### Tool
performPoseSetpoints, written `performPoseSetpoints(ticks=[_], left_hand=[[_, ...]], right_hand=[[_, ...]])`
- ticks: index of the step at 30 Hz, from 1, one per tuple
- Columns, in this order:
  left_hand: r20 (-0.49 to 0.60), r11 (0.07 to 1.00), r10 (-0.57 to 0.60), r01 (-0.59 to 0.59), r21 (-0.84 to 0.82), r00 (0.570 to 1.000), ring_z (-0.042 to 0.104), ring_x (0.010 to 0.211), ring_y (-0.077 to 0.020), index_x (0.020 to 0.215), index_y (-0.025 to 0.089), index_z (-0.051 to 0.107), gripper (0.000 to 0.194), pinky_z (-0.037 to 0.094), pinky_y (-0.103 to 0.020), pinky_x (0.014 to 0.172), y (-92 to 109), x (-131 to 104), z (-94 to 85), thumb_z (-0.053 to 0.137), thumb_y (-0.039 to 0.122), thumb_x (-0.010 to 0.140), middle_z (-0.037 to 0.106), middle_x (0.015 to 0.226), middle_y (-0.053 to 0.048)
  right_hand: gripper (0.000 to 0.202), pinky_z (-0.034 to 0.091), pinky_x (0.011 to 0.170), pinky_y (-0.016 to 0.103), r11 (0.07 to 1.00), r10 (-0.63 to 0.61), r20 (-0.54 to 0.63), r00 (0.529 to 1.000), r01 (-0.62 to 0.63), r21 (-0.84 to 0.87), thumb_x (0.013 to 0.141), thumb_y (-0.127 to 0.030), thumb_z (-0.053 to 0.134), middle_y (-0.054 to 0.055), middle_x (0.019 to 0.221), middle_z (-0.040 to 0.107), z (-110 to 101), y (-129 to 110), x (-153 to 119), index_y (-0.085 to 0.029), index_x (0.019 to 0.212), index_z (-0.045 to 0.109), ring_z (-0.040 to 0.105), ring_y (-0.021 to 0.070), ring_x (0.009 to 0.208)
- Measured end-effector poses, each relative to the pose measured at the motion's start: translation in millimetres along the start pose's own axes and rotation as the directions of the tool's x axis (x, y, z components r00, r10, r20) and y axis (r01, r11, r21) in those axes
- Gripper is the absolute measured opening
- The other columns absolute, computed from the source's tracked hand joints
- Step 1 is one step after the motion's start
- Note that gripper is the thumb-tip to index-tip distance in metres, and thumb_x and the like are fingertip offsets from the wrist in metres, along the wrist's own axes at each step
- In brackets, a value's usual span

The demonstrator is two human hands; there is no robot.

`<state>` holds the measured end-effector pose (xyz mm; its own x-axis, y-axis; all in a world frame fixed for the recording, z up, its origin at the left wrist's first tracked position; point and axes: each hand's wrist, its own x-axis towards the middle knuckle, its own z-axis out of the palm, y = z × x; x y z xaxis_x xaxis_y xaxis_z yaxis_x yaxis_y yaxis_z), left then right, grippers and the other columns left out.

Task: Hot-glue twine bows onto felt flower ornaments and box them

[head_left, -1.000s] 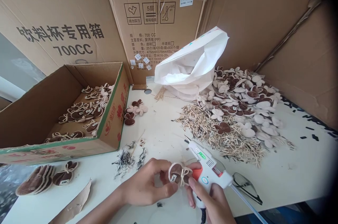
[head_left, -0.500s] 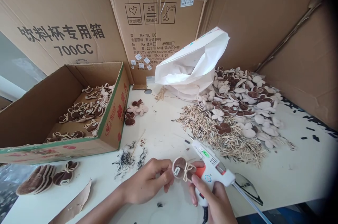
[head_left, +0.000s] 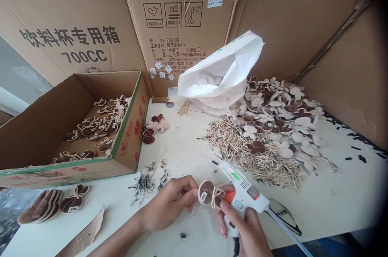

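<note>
Right hand (head_left: 242, 224) grip holds glue gun (head_left: 241, 188) plus brown patch (head_left: 207, 192) with string bow (head_left: 215, 196) and small label (head_left: 203, 196). Left hand (head_left: 169, 204) grip narrow at patch's left edge; can't tell if it's pinching. Patch sits above table (head_left: 182, 148), between hands. Glasses (head_left: 283, 216) beside gun, string pile (head_left: 257, 160) beyond its nozzle, open box (head_left: 124, 144) off left.

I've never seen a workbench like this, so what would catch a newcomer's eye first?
Probably the big heap of brown and pale fabric pieces at the right, behind a tangle of beige cord bits. Nearer, the right hand holds a white glue gun and a small brown piece with a cord bow, with the left hand beside it. An open carton of similar bowed pieces stands at the left.
</note>
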<state>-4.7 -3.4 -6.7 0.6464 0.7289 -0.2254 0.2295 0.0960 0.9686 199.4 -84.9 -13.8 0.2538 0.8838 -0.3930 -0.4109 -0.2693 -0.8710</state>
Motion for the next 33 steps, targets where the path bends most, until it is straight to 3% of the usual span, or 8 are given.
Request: performPoseSetpoints(ticks=[4,10,14,19,27,33], left_hand=[[-0.003,0.998,0.009,-0.009,-0.065,1.0,0.054,0.076,-0.0154,0.099,0.017,0.064,0.046,0.04,-0.028,0.075,0.8,0.4,-0.2,0.054,0.06,0.113,0.064,0.078,0.0],[0.017,0.993,0.064,-0.062,-0.104,0.998,0.056,0.077,-0.0169,0.104,0.018,0.063,0.046,0.046,-0.029,0.079,-1.2,1.6,0.8,0.044,0.058,0.117,0.072,0.079,-0.003],[0.031,0.996,0.049,-0.047,-0.074,0.998,0.059,0.081,-0.0178,0.097,0.02,0.06,0.047,0.048,-0.029,0.082,-0.8,0.1,0.7,0.042,0.059,0.117,0.072,0.079,-0.003],[0.021,0.998,0.057,-0.057,0.002,0.998,0.06,0.079,-0.0169,0.081,0.019,0.059,0.06,0.047,-0.028,0.08,1.2,-0.9,-0.6,0.036,0.06,0.117,0.069,0.078,-0.003],[-0.008,1.0,0.026,-0.026,-0.011,1.0,0.053,0.075,-0.0155,0.085,0.018,0.064,0.046,0.041,-0.029,0.075,-2.4,0.2,-0.1,0.059,0.056,0.111,0.07,0.079,-0.002],[-0.043,1.0,0.015,-0.015,-0.004,0.999,0.053,0.074,-0.0137,0.095,0.018,0.067,0.022,0.041,-0.026,0.071,2.9,0.6,1.5,0.077,0.038,0.1,0.066,0.08,0.002]], right_hand=[[0.048,0.045,0.058,0.036,1.0,0.016,-0.007,1.0,-0.016,0.014,0.08,-0.061,0.096,0.002,0.066,0.074,0.0,-0.7,-0.8,-0.024,0.102,0.075,0.054,0.0186,0.05],[0.043,0.043,0.057,0.035,1.0,0.013,0.018,1.0,-0.013,-0.005,0.083,-0.059,0.094,0.002,0.063,0.072,-1.1,-1.4,-0.7,-0.024,0.1,0.075,0.053,0.0189,0.05],[0.043,0.043,0.057,0.034,1.0,0.021,0.011,1.0,-0.021,-0.012,0.081,-0.058,0.095,0.001,0.061,0.071,-1.6,-0.8,-0.5,-0.023,0.095,0.073,0.054,0.018,0.051],[0.043,0.044,0.059,0.035,1.0,0.026,-0.002,1.0,-0.026,0.013,0.08,-0.056,0.097,0.0,0.063,0.073,-2.7,1.8,0.5,-0.025,0.101,0.074,0.055,0.0186,0.049],[0.044,0.045,0.057,0.036,0.999,0.046,-0.012,0.999,-0.046,0.027,0.077,-0.055,0.099,0.002,0.064,0.074,-2.1,2.2,0.7,-0.025,0.098,0.074,0.056,0.02,0.05],[0.043,0.045,0.058,0.034,0.996,0.065,0.0,0.998,-0.065,0.058,0.077,-0.051,0.099,0.003,0.068,0.077,0.9,-2.1,-1.7,-0.023,0.098,0.074,0.055,0.0174,0.051]])
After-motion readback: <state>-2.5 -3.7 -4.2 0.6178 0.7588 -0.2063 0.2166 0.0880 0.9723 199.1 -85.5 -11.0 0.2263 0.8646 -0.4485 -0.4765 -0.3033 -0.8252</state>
